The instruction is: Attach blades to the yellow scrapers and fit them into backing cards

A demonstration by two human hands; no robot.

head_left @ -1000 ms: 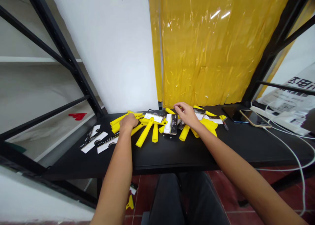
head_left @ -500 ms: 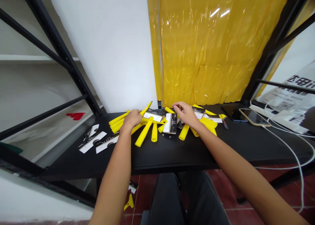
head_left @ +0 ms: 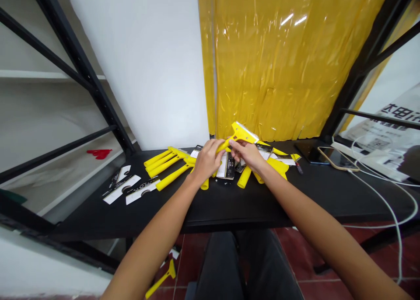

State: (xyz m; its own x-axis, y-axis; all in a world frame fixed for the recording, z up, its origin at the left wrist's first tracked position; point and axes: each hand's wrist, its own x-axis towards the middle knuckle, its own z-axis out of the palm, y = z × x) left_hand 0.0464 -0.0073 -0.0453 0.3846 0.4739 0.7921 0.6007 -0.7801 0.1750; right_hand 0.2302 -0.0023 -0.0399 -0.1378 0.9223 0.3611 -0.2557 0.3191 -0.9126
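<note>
A yellow scraper (head_left: 241, 133) with a wide head and a pale blade edge is raised above the pile, head pointing up and to the right. My left hand (head_left: 207, 160) is closed around its handle. At the neck, just below the head, my right hand (head_left: 247, 153) grips it with the thumb on top; some of its fingers are hidden. Under and beside my hands lie more yellow scrapers (head_left: 167, 161) and black-and-white printed cards (head_left: 225, 168), partly covered by my hands.
Several cut cards (head_left: 122, 189) lie at the left of the black shelf (head_left: 210, 210). At the right are a small screwdriver-like tool (head_left: 299, 168), a phone (head_left: 339, 158) and white cables (head_left: 389, 206). Another scraper (head_left: 162, 278) is on the floor below. Black posts (head_left: 95, 88) stand at the sides.
My left hand has moved right from the left-hand scrapers and lifted one scraper above the pile. My right hand has turned inward and closed on that scraper's neck.
</note>
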